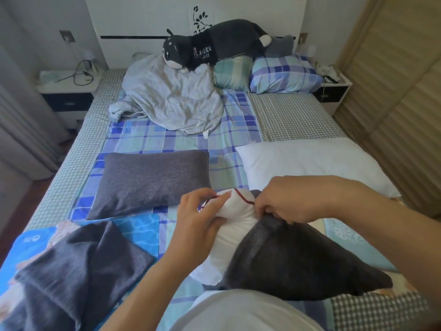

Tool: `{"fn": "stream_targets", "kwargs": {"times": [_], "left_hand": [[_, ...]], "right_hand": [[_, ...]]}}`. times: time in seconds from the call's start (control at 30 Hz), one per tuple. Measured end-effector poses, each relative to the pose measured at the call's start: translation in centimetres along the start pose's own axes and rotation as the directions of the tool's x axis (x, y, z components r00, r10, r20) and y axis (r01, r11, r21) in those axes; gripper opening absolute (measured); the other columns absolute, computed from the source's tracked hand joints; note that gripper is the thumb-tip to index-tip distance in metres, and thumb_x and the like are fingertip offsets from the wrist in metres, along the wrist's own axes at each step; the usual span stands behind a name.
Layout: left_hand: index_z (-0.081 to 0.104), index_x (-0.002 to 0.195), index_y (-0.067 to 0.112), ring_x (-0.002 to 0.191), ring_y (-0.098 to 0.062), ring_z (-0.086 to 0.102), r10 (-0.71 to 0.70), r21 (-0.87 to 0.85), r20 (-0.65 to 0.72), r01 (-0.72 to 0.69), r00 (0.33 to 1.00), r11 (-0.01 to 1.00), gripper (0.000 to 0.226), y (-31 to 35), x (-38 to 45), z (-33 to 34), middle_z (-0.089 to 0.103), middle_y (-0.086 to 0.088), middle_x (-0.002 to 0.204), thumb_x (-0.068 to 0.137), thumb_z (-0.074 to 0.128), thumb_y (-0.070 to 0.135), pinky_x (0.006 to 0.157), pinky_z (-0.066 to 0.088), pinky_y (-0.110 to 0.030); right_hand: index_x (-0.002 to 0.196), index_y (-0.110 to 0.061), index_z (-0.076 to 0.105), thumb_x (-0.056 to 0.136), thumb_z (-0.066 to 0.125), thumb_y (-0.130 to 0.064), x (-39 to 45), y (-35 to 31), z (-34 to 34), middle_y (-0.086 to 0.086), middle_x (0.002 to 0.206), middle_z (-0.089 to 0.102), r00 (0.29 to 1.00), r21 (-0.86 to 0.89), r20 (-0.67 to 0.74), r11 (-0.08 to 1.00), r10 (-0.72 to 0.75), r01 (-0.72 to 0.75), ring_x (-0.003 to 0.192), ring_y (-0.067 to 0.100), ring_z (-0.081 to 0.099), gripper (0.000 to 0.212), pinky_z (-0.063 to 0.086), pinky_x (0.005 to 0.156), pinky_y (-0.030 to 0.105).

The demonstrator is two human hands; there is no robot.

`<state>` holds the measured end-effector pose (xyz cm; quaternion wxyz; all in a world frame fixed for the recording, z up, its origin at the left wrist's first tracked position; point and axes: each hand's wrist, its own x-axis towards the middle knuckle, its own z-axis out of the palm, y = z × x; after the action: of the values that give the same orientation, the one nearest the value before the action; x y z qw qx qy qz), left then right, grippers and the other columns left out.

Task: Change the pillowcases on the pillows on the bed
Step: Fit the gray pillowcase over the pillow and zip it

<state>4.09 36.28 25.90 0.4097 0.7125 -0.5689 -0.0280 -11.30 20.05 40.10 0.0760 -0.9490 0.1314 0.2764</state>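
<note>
I see both hands clamped on one job near the foot of the bed [298, 115]: my left hand [200, 216] grips the white pillow [229, 237] by its red-piped end, my right hand [286, 199] pinches the open edge of the grey case [298, 263] half covering it. A grey-cased pillow [150, 182] lies to the left, a spare grey case [78, 266] nearer, a bare white pillow [310, 161] to the right.

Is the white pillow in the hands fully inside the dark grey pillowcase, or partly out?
Partly out: the white pillow end protrudes from the dark grey pillowcase.
</note>
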Motion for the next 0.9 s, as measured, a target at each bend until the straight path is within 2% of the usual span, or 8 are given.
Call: {"fn": "stream_targets", "kwargs": {"times": [0.17,0.37,0.47,0.63,0.7,0.8,0.83,0.9], "left_hand": [[0.042,0.140,0.038,0.116,-0.024,0.052,0.013,-0.003,-0.024,-0.013,1.000,1.000,0.055,0.0,-1.1,-0.3,0.046,0.005,0.132,0.092,0.061,0.019,0.096,0.052,-0.038],[0.048,0.137,0.020,0.119,-0.028,0.059,0.138,0.091,-0.070,-0.132,0.988,0.987,0.058,-0.3,-0.9,0.5,0.048,0.000,0.143,0.087,0.071,0.001,0.097,0.052,-0.039],[0.059,0.134,0.023,0.125,-0.019,0.057,0.057,0.016,0.025,-0.057,0.998,0.998,0.045,-0.9,-0.8,0.4,0.049,0.004,0.147,0.092,0.060,0.007,0.102,0.048,-0.031],[0.071,0.104,0.014,0.113,0.001,0.056,-0.172,-0.185,0.412,0.267,0.895,0.946,0.028,2.2,-1.4,2.1,0.060,-0.002,0.120,0.086,0.051,0.009,0.097,0.042,-0.015],[0.070,0.090,0.005,0.098,-0.005,0.063,-0.236,-0.455,0.626,0.593,0.744,0.665,0.025,3.2,-2.3,2.0,0.068,-0.012,0.099,0.079,0.049,0.000,0.094,0.052,-0.030],[0.064,0.122,-0.003,0.106,-0.034,0.059,-0.115,-0.656,0.755,0.746,0.646,-0.116,0.053,2.5,-2.1,0.8,0.066,-0.021,0.113,0.070,0.055,0.002,0.100,0.042,-0.046],[0.067,0.117,-0.002,0.104,-0.031,0.058,-0.050,-0.661,0.744,0.724,0.666,-0.196,0.047,2.3,-1.9,0.2,0.066,-0.020,0.111,0.073,0.062,0.011,0.097,0.043,-0.043],[0.071,0.109,-0.002,0.108,-0.027,0.063,-0.064,-0.694,0.720,0.713,0.691,-0.099,0.035,3.3,-1.2,-0.1,0.070,-0.018,0.112,0.085,0.069,0.024,0.098,0.048,-0.037]], "right_hand": [[0.114,-0.032,0.068,0.094,0.062,-0.022,1.0,0.2,1.0,-0.019,0.114,0.046,0.963,-0.109,-0.152,0.972,-0.223,0.208,0.095,0.003,0.045,0.023,0.048,0.087,0.025],[0.103,-0.021,0.066,0.093,0.063,-0.012,2.0,0.1,0.0,-0.010,0.101,0.057,0.927,0.201,-0.041,0.906,-0.372,0.373,0.088,-0.010,0.051,0.014,0.035,0.079,0.004],[0.099,-0.023,0.058,0.098,0.054,-0.008,1.9,0.9,-0.2,-0.005,0.088,0.062,0.939,0.329,0.029,0.890,-0.343,0.315,0.071,0.009,0.067,0.016,0.045,0.070,0.013],[0.094,-0.024,0.059,0.096,0.058,-0.009,3.2,-0.7,-1.1,-0.018,0.081,0.062,0.909,0.350,-0.206,0.840,-0.363,0.414,0.075,0.008,0.062,0.016,0.048,0.075,0.021],[0.096,-0.018,0.063,0.096,0.057,-0.007,4.4,-1.0,-1.1,-0.019,0.076,0.063,0.929,0.422,-0.224,0.830,-0.293,0.364,0.065,0.015,0.064,0.013,0.053,0.072,0.031],[0.098,-0.026,0.068,0.094,0.062,-0.013,5.3,0.5,0.6,-0.019,0.092,0.062,0.957,0.446,-0.234,0.855,-0.173,0.264,0.085,0.007,0.064,0.015,0.053,0.084,0.030],[0.101,-0.031,0.067,0.094,0.063,-0.017,5.3,0.9,1.5,-0.020,0.100,0.059,0.962,0.458,-0.253,0.862,-0.107,0.216,0.091,0.004,0.062,0.017,0.052,0.089,0.030],[0.112,-0.038,0.061,0.093,0.065,-0.028,4.6,0.9,3.2,-0.017,0.114,0.049,0.944,0.513,-0.314,0.854,0.100,0.080,0.093,0.005,0.061,0.021,0.051,0.093,0.032]]}}
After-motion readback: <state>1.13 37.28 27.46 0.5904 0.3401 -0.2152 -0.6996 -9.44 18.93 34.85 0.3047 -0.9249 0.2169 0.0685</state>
